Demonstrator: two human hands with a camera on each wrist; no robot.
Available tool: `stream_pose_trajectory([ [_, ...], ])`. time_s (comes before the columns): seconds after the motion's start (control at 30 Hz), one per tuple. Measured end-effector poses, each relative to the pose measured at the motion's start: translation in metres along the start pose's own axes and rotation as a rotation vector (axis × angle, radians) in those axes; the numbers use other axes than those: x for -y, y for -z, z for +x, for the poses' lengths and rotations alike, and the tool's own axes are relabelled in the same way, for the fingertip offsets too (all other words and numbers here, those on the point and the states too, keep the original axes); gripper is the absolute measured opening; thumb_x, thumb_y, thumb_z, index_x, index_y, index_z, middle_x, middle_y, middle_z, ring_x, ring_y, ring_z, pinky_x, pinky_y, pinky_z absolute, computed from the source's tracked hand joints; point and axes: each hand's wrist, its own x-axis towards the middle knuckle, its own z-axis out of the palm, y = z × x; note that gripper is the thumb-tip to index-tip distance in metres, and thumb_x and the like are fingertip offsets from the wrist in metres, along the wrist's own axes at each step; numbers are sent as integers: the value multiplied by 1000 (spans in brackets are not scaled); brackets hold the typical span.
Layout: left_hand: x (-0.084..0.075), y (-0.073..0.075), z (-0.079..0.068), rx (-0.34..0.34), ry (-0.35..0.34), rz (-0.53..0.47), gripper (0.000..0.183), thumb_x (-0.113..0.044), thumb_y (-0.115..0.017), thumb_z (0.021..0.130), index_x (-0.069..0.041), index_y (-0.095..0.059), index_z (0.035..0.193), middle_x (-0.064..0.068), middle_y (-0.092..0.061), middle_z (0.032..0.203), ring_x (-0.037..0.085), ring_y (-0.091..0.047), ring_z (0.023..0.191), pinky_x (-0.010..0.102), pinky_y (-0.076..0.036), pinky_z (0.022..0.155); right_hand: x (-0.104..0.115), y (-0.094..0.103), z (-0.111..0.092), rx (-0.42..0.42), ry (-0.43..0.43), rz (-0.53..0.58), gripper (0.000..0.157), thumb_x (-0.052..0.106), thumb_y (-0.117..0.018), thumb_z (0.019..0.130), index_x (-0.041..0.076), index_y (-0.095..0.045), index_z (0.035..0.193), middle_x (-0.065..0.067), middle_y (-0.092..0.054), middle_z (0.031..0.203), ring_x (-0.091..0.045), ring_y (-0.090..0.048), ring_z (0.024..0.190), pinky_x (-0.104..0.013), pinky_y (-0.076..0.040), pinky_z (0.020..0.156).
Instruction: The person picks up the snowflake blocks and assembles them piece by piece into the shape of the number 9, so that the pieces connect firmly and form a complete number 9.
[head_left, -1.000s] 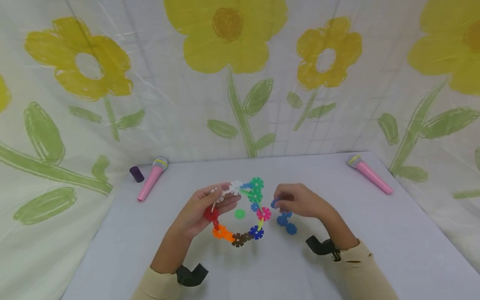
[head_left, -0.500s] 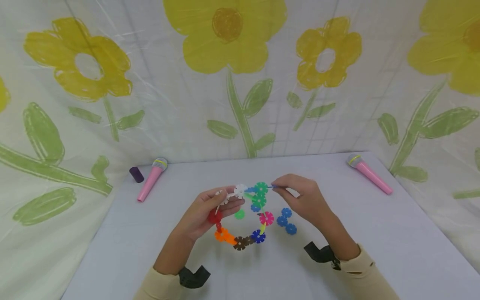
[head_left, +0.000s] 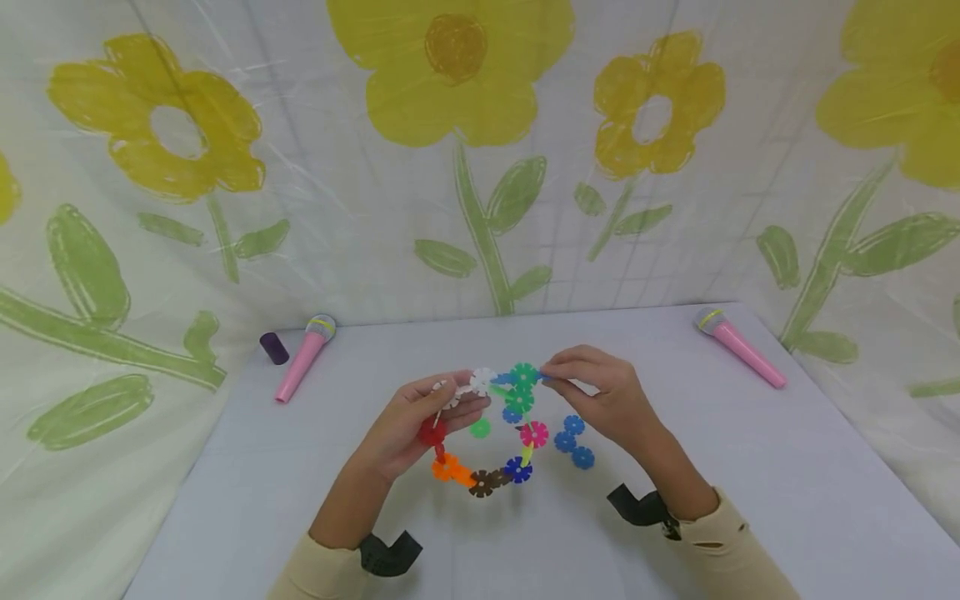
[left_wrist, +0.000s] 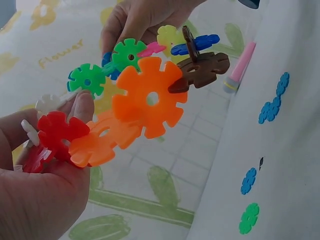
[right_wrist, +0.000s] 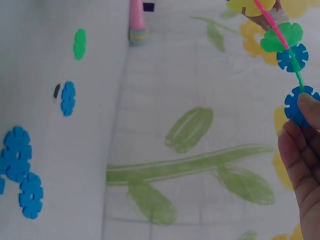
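Note:
A ring of interlocking snowflake discs [head_left: 444, 467] in white, red, orange, brown, blue, yellow, pink and green is held up over the table. My left hand [head_left: 408, 421] grips it at the white and red discs, thumb on top, as the left wrist view shows with the red disc [left_wrist: 60, 134] against the palm. Between thumb and fingers my right hand [head_left: 603, 392] pinches a blue snowflake disc [right_wrist: 294, 106], its edge right at a green disc [head_left: 524, 375] of the ring. Part of the blue disc is hidden by the fingertips.
Several loose blue discs [head_left: 582, 457] lie right of the ring on the white table [head_left: 300, 500]. A green disc [head_left: 480, 428] and a blue disc [right_wrist: 68, 99] lie behind it. Pink toy microphones [head_left: 302, 365] and a dark purple cylinder [head_left: 273, 348] stay near the back edge.
My right hand has lifted the blue disc from near the loose discs, up and left to the ring's green disc. The left hand and ring have shifted slightly right.

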Motion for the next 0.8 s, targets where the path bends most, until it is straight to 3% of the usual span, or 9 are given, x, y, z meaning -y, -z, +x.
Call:
stream_pose_trajectory([
  [0.37, 3, -1, 0, -3, -15, 83, 36, -19, -56, 104, 1, -62, 134, 15, -67, 123, 30, -65, 115, 42, -49, 97, 6, -10, -2, -28, 97, -134, 24, -10, -80, 74, 0, -76, 96, -7, -71, 88, -20, -68, 83, -24, -56, 77],
  [0.57, 2, -2, -1, -14, 1, 76, 36, -19, -55, 105, 2, -61, 133, 16, -67, 124, 30, -65, 115, 42, -49, 97, 1, -11, -4, -30, 103, -85, 20, -8, -78, 79, 1, -76, 97, -7, -71, 89, -21, -68, 83, -23, -55, 80],
  [0.8, 1, -3, 2, -50, 43, -15, 30, -20, -53, 106, -5, -65, 129, 17, -68, 121, 30, -66, 114, 43, -50, 96, -11, -3, -3, 28, 8, 9, 41, -12, -80, 76, 0, -70, 114, -8, -70, 105, -18, -68, 87, -21, -53, 84],
])
